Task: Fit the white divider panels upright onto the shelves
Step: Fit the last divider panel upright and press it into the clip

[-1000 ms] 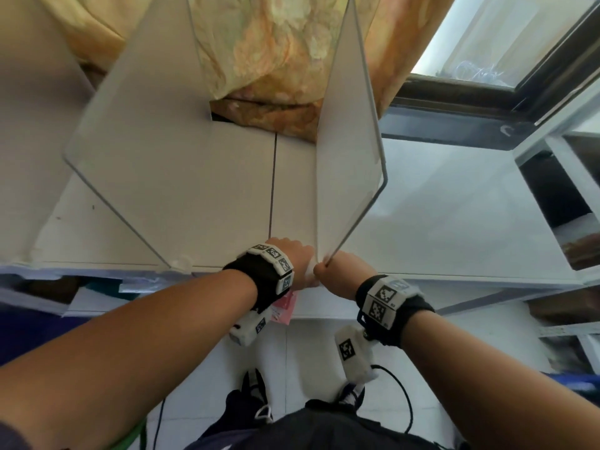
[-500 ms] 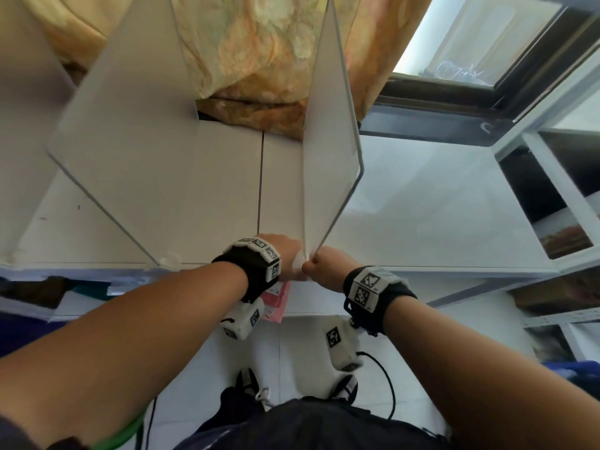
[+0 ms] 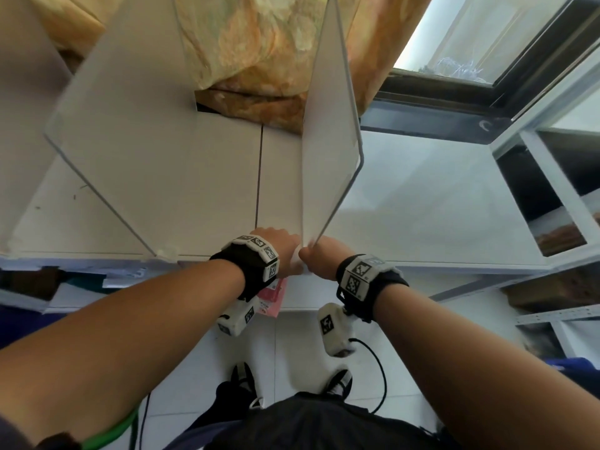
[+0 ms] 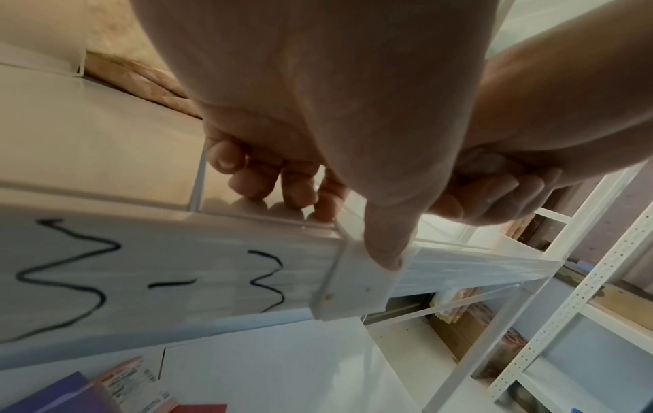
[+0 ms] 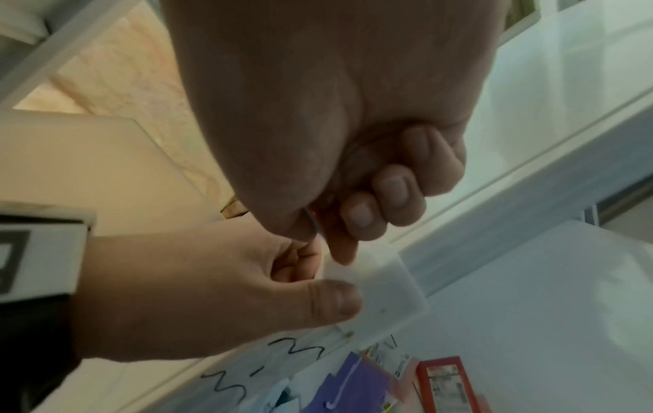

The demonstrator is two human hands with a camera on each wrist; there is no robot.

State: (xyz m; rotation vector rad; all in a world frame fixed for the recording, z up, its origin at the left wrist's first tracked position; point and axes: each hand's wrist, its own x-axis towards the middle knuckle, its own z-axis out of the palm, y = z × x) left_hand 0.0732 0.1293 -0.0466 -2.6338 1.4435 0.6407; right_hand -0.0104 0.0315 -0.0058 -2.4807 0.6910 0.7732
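A white divider panel (image 3: pixel 328 157) stands upright on the white shelf top (image 3: pixel 422 206), running from the front edge towards the back. Its white clip (image 4: pixel 353 287) sits over the shelf's front edge, which bears black handwriting (image 4: pixel 141 279). My left hand (image 3: pixel 282 251) has its fingers curled on the shelf top beside the panel, and its thumb (image 4: pixel 385 251) presses on the clip (image 5: pixel 381 287). My right hand (image 3: pixel 319 254) pinches the panel's lower front corner between thumb and forefinger (image 5: pixel 342 251). A second divider panel (image 3: pixel 130 134) stands clipped to the left.
A patterned orange curtain (image 3: pixel 259 60) hangs behind the shelf, beside a dark-framed window (image 3: pixel 470 37). Another white rack (image 3: pixel 552 177) adjoins at the right. On the shelf below lie a pink packet (image 3: pixel 272 297), a red box (image 5: pixel 445 382) and purple items. My feet stand on white floor tiles.
Both hands stay at the panel's front corner. Only the head view has shifted a little; the panel stands as before.
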